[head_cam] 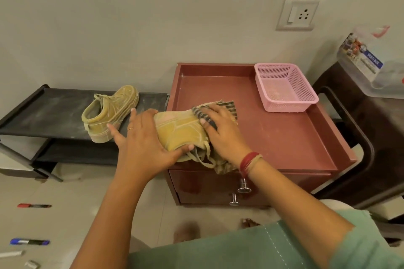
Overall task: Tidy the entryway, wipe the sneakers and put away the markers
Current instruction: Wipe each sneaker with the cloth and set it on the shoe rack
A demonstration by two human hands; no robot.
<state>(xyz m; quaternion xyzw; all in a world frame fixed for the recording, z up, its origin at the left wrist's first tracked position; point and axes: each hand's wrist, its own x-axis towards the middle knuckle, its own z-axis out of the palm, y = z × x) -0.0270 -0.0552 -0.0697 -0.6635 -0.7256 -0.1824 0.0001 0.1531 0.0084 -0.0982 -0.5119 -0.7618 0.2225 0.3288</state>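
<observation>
On the tabletop point(273, 137) of the maroon drawer cabinet point(207, 188), near its front left corner, a tan sneaker point(177, 129) lies on its side between the person's two hands. The left hand point(142, 137) takes it from the cabinet's left edge: the fingers spread over the far side, the thumb reaches across the near side, and the grip is closed around the shoe. The right hand point(220, 129) lies on top with a striped cloth point(227, 106) beneath it. Its fingers are nearly straight and press the cloth down onto the sneaker, so that grip is wide. One end of the cloth shows beyond the fingertips, and the other hangs over the cabinet's front edge under the wrist, beside the loose laces.

At the cabinet's back right corner a pink mesh basket point(290, 106) sits on the tabletop, well apart from the hands. Left of the cabinet and touching its side stands a black shoe rack point(50, 111). The second sneaker point(110, 111) rests upright on the rack's top shelf, heel toward the camera.

On the floor, further left of the cabinet and in front of the rack, a red marker point(33, 205) and a blue marker point(29, 242) lie apart from each other. A wall socket point(297, 14) sits on the wall above the cabinet.
</observation>
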